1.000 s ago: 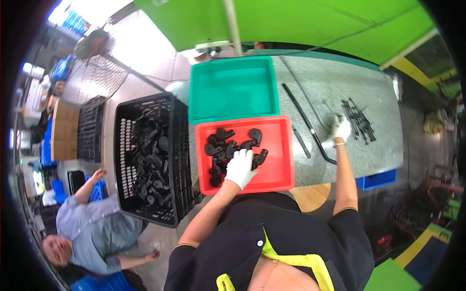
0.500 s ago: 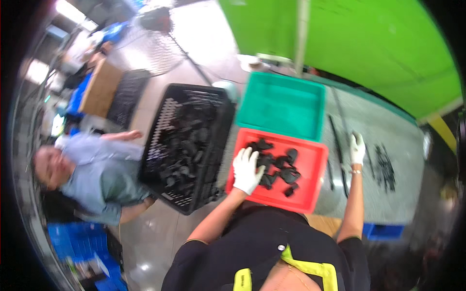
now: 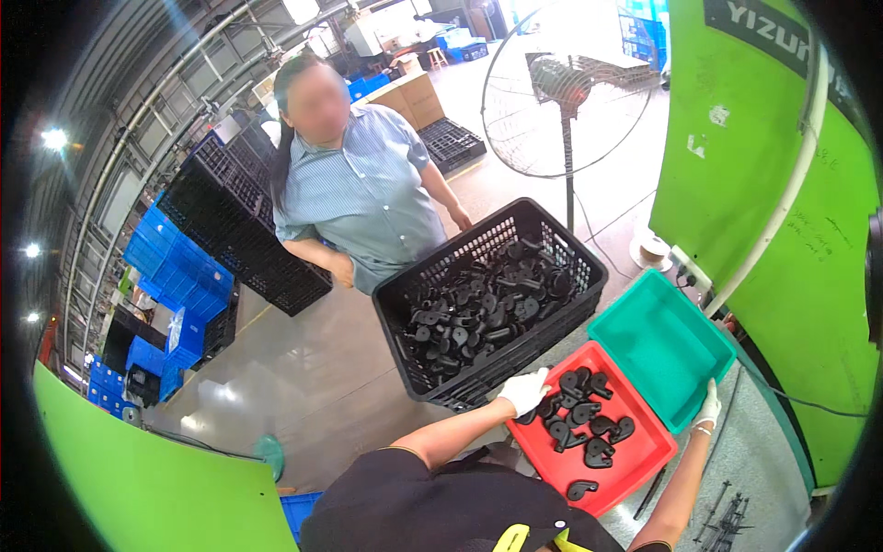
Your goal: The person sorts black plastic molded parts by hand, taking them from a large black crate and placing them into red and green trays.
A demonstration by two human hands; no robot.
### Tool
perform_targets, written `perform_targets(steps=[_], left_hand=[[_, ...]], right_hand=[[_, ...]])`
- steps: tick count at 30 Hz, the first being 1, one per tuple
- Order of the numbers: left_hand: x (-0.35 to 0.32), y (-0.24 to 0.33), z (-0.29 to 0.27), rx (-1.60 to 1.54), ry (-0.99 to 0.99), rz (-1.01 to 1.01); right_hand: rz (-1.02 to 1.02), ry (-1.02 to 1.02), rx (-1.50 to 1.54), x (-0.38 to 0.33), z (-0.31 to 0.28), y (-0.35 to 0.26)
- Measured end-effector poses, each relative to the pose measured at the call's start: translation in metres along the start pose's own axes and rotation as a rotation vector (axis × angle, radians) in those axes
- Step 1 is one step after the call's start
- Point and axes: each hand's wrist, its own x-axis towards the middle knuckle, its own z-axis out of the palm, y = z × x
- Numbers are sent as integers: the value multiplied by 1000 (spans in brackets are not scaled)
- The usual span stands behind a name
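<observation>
My left hand [image 3: 525, 393], in a white glove, is at the left rim of the red tray [image 3: 635, 480]. Its fingers are apart and reach toward the black plastic parts [image 3: 579, 414], each a round disc with a short arm, lying in that tray. I cannot tell whether the fingertips touch one. The green tray [image 3: 658, 336] sits against the far right side of the red one, with nothing in it. My right hand [image 3: 707, 406], gloved too, closes on the green tray's right edge near its front corner; its fingers are partly hidden.
A black crate [image 3: 497, 386] full of similar black parts stands left of the trays. Behind it a person [image 3: 368, 184] faces me. A large stand fan [image 3: 566, 92] is farther back. Thin black rods [image 3: 729, 523] lie on the grey table at right, below a green panel [image 3: 763, 156].
The head view has swung left, showing more of the room and the person. My right hand has gone from the bare tabletop to the green tray's edge. My left hand has shifted toward the red tray's rim.
</observation>
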Motion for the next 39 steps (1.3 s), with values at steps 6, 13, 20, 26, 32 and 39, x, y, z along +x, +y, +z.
perform_targets(steps=[6,13,20,26,32,39], left_hand=[[-22,-10,0,25,72,44],[0,-10,8,-9,38,106],[16,-31,-12,-210,-59,47],[27,-22,10,-256,-95,190],[48,-57,7,-267,-111,277],[46,-38,-11,227,44,265]], right_hand=[[-88,-153,104,-85,63,-94],[-408,91,-17,-160,50,-130],[-640,727,-137,-384,-27,-115],[-696,1176,299,-603,-53,-46],[-436,1776,-77,-749,-40,58],[-97,2022,-134,-842,-75,204]])
